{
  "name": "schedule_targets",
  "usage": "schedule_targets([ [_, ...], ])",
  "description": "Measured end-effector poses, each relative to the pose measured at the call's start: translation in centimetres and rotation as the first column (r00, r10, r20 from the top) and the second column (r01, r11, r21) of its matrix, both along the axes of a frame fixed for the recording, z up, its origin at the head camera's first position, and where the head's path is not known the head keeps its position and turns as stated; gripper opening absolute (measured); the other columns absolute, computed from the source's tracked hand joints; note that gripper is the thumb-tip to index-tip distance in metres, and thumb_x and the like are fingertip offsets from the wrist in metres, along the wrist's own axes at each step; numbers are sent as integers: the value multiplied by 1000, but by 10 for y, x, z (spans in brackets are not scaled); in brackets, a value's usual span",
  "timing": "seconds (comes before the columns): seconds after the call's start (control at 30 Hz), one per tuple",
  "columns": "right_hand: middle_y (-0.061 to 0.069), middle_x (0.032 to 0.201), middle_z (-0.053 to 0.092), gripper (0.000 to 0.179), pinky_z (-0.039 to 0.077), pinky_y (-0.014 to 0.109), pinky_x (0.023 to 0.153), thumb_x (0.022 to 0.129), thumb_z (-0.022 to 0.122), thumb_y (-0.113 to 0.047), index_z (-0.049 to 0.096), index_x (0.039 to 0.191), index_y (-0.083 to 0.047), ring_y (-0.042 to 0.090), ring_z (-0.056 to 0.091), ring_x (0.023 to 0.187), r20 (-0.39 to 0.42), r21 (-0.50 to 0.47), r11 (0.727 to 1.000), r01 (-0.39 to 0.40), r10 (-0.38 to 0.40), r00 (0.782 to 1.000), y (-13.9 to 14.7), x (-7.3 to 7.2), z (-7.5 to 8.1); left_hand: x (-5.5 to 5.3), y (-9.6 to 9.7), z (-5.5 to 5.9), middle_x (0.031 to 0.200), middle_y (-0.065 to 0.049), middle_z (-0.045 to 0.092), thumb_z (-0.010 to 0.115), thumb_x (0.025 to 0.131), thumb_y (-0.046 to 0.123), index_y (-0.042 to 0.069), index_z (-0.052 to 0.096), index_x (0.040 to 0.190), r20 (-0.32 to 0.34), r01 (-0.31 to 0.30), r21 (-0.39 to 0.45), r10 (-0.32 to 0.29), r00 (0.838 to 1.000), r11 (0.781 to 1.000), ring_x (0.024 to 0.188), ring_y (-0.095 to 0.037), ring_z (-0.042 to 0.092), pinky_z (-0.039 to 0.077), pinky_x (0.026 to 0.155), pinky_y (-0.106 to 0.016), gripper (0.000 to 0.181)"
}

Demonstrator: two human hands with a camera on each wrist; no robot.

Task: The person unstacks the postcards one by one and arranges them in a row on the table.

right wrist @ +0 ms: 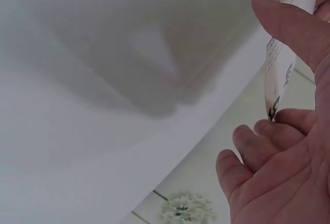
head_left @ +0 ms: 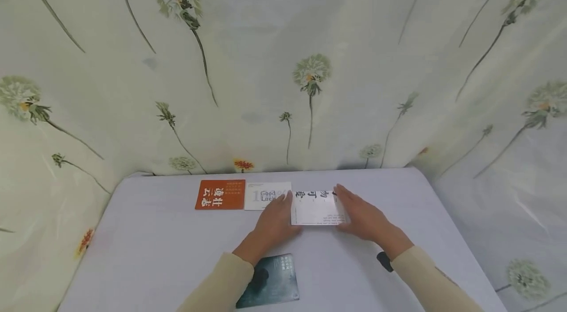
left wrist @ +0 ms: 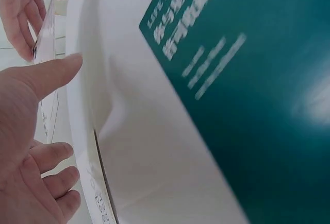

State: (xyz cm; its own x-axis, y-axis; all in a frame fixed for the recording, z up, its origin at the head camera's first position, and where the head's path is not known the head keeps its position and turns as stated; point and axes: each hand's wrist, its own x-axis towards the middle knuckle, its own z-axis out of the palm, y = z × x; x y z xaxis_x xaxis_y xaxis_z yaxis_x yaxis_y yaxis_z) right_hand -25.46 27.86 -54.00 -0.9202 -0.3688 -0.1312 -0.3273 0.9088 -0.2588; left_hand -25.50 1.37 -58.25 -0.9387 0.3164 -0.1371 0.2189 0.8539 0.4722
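A white card with black characters (head_left: 318, 212) is held above the table between both hands. My left hand (head_left: 274, 223) grips its left end, thumb on the near side in the left wrist view. At the opposite end, the right hand (head_left: 364, 216) holds the card, and the right wrist view shows fingertips against one corner of it. Just behind the left hand lies a white "Good Luck" card (head_left: 254, 190), partly covered by that hand. An orange card with white characters (head_left: 232, 195) lies beside it on the left.
A dark teal card (head_left: 281, 282) lies on the white table (head_left: 345, 272) nearer the body, partly hidden by the left sleeve. Behind the table hangs a cloth with dandelion prints (head_left: 248, 80). A small black object (head_left: 384, 262) shows at the right wrist.
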Motion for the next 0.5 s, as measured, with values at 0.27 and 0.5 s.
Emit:
schedule_targets([
  [0.27,22,166,33,100,36,57,119,86,87,-23,27,163,1,43,38,149,15,12,999,33,-33,999,9,-16,-3,-21,7,1,169,-9,34,82,89,49,10,26,166,23,43,-44,-42,999,998,156,-30,29,28,125,-47,104],
  [0.5,22,165,35,97,35,55,120,87,87,-22,30,162,1,42,38,149,34,-15,999,47,-47,998,12,-26,-5,-34,12,3,167,-12,36,82,89,49,7,30,165,4,66,-74,-66,998,995,154,-32,32,30,124,-47,101],
])
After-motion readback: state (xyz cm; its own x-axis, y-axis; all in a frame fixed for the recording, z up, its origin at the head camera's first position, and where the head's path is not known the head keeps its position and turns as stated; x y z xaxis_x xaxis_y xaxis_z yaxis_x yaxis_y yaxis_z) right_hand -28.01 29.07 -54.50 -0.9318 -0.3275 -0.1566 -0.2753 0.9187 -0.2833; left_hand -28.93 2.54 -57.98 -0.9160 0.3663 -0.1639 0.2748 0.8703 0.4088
